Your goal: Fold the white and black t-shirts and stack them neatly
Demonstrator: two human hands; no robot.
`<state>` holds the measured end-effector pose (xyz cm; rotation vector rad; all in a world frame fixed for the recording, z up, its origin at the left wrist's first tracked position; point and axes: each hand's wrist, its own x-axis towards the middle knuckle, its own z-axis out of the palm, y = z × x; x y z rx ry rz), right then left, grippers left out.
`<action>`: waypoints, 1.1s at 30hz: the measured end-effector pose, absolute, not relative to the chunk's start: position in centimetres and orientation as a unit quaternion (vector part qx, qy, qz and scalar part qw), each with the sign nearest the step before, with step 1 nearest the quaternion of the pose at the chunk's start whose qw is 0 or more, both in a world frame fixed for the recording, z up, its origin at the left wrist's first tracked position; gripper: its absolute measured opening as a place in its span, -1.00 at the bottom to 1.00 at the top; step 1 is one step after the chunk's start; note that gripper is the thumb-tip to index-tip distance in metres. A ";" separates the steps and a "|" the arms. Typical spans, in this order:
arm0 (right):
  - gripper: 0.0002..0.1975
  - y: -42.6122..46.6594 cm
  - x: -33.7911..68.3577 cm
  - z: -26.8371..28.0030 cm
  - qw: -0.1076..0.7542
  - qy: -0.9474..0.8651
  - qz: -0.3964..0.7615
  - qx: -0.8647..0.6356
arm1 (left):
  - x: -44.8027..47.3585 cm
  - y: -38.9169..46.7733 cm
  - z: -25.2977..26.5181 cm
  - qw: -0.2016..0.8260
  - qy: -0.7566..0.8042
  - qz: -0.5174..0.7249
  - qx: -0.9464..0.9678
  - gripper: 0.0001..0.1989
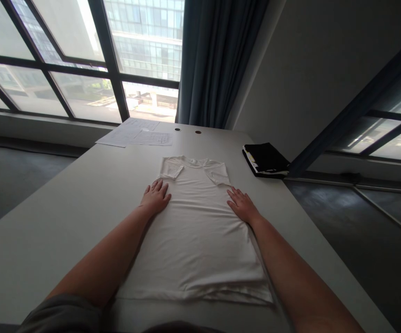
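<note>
A white T-shirt lies spread on the white table, its collar at the far end and its hem near me. Both short sleeves are folded inward over the body, and fine creases run across the front. My left hand rests flat on the shirt's left edge just below the sleeve, fingers spread. On the opposite edge, my right hand lies flat with its fingers apart, close under the right sleeve. Neither hand grips the cloth. At the lower right the hem shows layered, slightly uneven folds.
Printed papers lie at the table's far left corner. A black folder with papers inside sits near the right edge. Two round holes pierce the far end of the table. Beyond stand a blue curtain and large windows.
</note>
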<state>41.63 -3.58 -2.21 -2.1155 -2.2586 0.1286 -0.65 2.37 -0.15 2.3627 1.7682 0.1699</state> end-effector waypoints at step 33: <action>-0.35 4.7 47.0 -3.7 0.019 -0.771 -0.005 -0.636 | -3.7 14.2 -1.2 0.078 0.506 0.016 0.859 -0.31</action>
